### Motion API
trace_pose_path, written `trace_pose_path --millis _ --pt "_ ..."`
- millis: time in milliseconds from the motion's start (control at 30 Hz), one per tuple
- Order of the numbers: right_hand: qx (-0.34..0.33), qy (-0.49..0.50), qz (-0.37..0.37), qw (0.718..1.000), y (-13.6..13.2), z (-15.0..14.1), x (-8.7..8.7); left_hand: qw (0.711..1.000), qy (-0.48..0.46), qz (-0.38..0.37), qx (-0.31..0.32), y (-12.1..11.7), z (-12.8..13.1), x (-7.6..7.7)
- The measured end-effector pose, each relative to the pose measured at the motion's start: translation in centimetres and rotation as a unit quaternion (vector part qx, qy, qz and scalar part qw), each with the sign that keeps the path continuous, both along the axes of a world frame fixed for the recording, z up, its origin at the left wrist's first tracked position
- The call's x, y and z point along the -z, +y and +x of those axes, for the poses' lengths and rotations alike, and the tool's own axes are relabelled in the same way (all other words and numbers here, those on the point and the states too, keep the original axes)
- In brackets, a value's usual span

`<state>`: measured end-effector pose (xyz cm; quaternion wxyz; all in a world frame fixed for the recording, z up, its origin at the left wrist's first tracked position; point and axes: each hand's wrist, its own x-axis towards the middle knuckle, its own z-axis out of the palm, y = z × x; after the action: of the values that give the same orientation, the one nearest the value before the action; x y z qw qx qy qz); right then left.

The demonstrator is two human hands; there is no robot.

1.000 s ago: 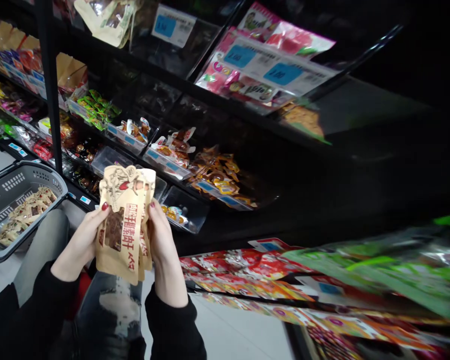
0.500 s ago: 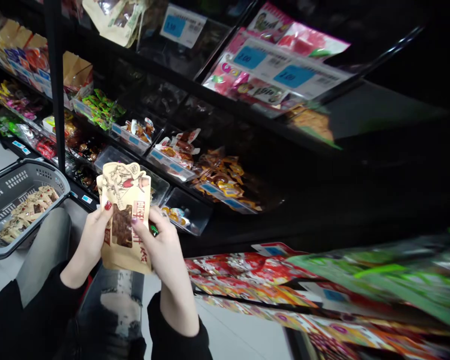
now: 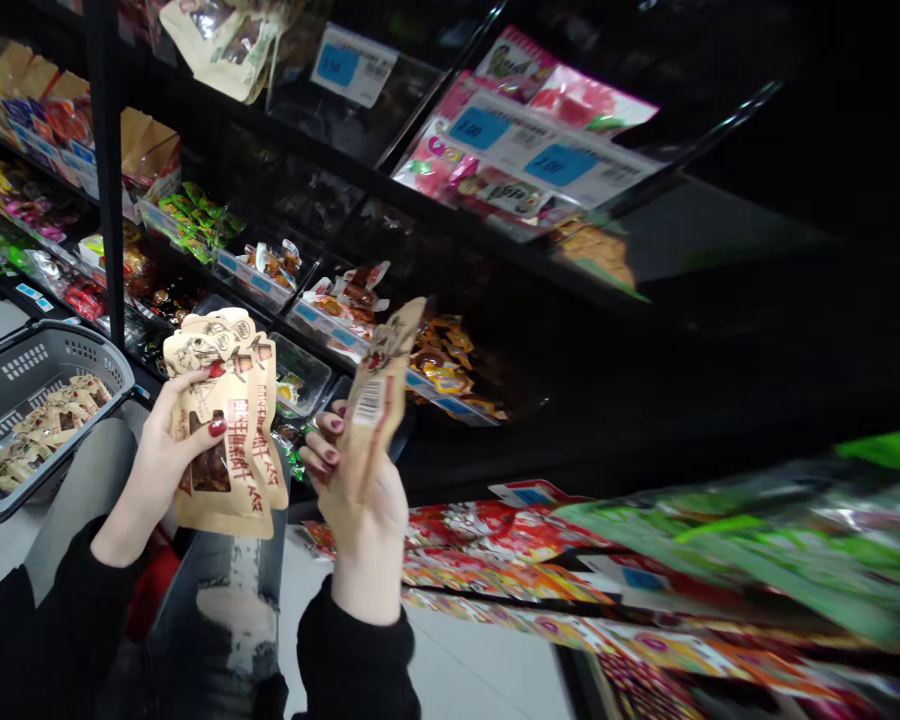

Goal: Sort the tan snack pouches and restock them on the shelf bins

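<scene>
- Head view: handling looks part-way, some packets (image 3: 52,425) lying in the basket (image 3: 15,405) at the left edge, the rest in hand
- The left hand (image 3: 150,475), left of centre, grips a fanned stack (image 3: 251,505), thumb across its front
- The right hand (image 3: 371,515), near centre, fingers partly curled, holds a tilted packet (image 3: 379,395) apart from the stack; its thumb is hidden

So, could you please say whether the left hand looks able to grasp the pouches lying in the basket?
Probably not while full: the left hand holds a stack of tan pouches. The grey basket is open-topped, and the pouches inside look uncovered, but a knee partly intervenes.
</scene>
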<state>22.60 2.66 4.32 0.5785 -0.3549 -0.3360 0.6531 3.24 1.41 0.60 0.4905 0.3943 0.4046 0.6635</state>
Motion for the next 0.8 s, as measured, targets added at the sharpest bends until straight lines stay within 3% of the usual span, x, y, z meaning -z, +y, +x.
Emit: trace_pose_path --millis 133,267,333,533,600,667,733,800 --pt "-0.074 0.164 -0.027 0.983 0.8 -0.3 2.3 0.986 -0.155 -0.036 0.052 -0.3 -0.1 -1.1" --pt "-0.129 0.332 -0.053 0.933 1.6 -0.3 4.1 0.964 -0.237 -0.089 0.08 -0.4 -0.3 -1.7" --pt "-0.143 0.358 -0.064 0.92 2.0 -0.3 4.4 0.956 -0.259 -0.089 0.101 -0.4 -0.3 -1.7" --pt "-0.158 0.358 -0.042 0.919 2.8 -0.5 4.5 0.933 -0.325 -0.109 0.105 -0.6 -0.5 -1.0" --pt "-0.181 0.332 0.014 0.926 2.6 -0.6 4.7 0.926 -0.338 -0.121 0.115 -0.6 -0.6 -0.8" --pt "-0.181 0.244 0.064 0.951 2.3 -0.8 4.7 0.923 -0.339 -0.134 0.125 -0.7 -0.7 -0.7" --pt "-0.08 0.062 0.072 0.992 2.0 -0.8 4.3 0.927 -0.325 -0.142 0.122 -0.7 -0.7 -0.8" --pt "0.074 -0.112 0.061 0.989 1.7 -0.8 3.4 0.936 -0.306 -0.14 0.1 -0.7 -0.8 -0.8"
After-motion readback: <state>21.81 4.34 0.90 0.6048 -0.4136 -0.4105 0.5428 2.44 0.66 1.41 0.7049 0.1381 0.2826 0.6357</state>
